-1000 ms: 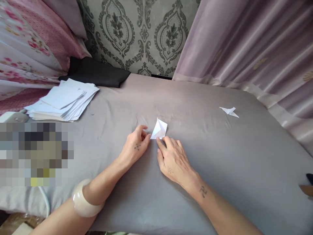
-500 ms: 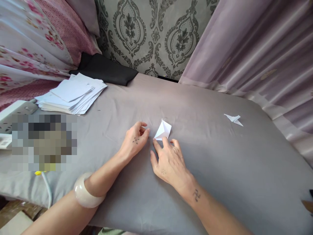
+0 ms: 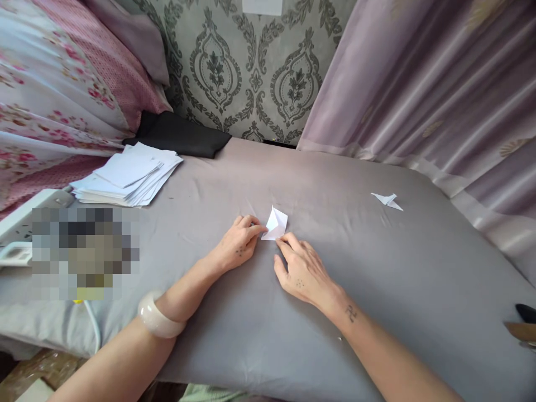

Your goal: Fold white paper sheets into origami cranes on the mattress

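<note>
A small piece of folded white paper with creased, slanting flaps lies flat on the grey cloth. At its lower left edge is my left hand, fingers curled and one fingertip and the thumb side closed on the paper. My right hand rests palm down below and to the right, its fingers stretched out and the thumb apart. The index fingertip of that hand touches the paper's bottom edge. Farther right lies a finished-looking white paper bird, away from both hands.
A stack of white paper sheets sits at the back left, beside a black cloth. A white power strip lies at the left edge, near a blurred patch. Curtains hang at right; a brown-handled object shows at the right edge.
My left hand has moved right and now touches the paper. My right index fingertip has shifted from the paper's lower left corner toward its lower right. The camera view has moved slightly.
</note>
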Demonstrator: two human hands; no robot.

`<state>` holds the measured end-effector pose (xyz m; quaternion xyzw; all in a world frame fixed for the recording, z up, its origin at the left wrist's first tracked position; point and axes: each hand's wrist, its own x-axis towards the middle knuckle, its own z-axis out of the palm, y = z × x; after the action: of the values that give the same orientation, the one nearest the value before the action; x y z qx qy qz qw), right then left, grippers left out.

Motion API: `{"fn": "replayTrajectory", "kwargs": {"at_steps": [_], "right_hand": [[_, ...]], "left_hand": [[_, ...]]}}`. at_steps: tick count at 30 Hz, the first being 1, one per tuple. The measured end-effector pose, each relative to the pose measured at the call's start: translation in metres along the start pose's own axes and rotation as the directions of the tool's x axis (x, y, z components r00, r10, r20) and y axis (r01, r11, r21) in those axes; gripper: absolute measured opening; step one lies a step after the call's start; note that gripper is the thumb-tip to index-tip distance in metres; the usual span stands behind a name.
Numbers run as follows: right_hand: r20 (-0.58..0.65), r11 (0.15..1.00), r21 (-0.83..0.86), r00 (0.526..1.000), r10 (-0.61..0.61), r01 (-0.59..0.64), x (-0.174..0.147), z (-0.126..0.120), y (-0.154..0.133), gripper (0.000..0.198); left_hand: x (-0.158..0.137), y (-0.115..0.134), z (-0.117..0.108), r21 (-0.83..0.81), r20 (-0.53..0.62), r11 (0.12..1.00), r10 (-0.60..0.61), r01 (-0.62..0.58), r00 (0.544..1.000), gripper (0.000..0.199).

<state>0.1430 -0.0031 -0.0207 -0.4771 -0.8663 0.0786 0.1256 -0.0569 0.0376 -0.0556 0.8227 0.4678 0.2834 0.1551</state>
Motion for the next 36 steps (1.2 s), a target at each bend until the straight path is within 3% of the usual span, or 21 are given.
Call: {"fn": "replayTrajectory", "kwargs": {"at_steps": [7, 10, 13, 16, 20, 23, 25, 27, 30, 34, 36], "right_hand": [[-0.015, 0.976, 0.207, 0.998, 0.068, -0.063, -0.010, 0.006, 0.019, 0.033], [-0.112, 0.907, 0.390, 0.970, 0.217, -0.158, -0.012, 0.010, 0.027, 0.032], [-0.160, 0.821, 0.508, 0.908, 0.387, -0.260, -0.015, 0.015, 0.031, 0.049], [-0.193, 0.819, 0.525, 0.905, 0.380, -0.232, -0.015, 0.020, 0.033, 0.069], [-0.264, 0.791, 0.570, 0.861, 0.435, -0.225, -0.009, 0.021, 0.044, 0.041], [-0.203, 0.694, 0.673, 0.838, 0.506, -0.256, -0.006, 0.018, 0.058, 0.031], [-0.158, 0.640, 0.725, 0.842, 0.515, -0.255, -0.005, 0.015, 0.067, 0.031], [-0.135, 0.612, 0.751, 0.849, 0.510, -0.248, -0.005, 0.014, 0.074, 0.032], [-0.111, 0.577, 0.783, 0.862, 0.494, -0.231, -0.003, 0.015, 0.080, 0.032], [-0.102, 0.552, 0.807, 0.873, 0.476, -0.207, -0.001, 0.016, 0.082, 0.034], [-0.160, 0.594, 0.782, 0.861, 0.483, -0.188, -0.003, 0.014, 0.081, 0.039]], "left_hand": [[-0.002, -0.002, 0.005, 0.135, 0.040, 0.982, 0.127, -0.131, 0.991, 0.037], [-0.003, 0.003, 0.005, 0.183, 0.075, 0.975, 0.117, -0.129, 0.990, 0.036], [-0.003, 0.016, 0.006, 0.182, 0.104, 0.976, 0.100, -0.118, 0.990, 0.034], [-0.003, 0.035, 0.006, 0.115, 0.152, 0.985, 0.114, -0.132, 0.982, 0.031], [-0.003, 0.053, 0.007, 0.004, 0.198, 0.992, 0.123, -0.126, 0.972, 0.036], [-0.001, 0.049, 0.010, 0.012, 0.171, 0.990, 0.139, -0.143, 0.975, 0.051], [0.002, 0.043, 0.013, 0.088, 0.135, 0.971, 0.208, -0.221, 0.969, 0.054], [0.006, 0.038, 0.017, 0.217, 0.113, 0.915, 0.323, -0.341, 0.940, 0.049], [0.011, 0.039, 0.020, 0.457, 0.132, 0.759, 0.457, -0.463, 0.880, 0.036], [0.018, 0.052, 0.022, 0.639, 0.146, 0.590, 0.536, -0.493, 0.831, 0.025], [0.021, 0.057, 0.022, 0.677, 0.139, 0.552, 0.554, -0.487, 0.821, 0.023]]}}
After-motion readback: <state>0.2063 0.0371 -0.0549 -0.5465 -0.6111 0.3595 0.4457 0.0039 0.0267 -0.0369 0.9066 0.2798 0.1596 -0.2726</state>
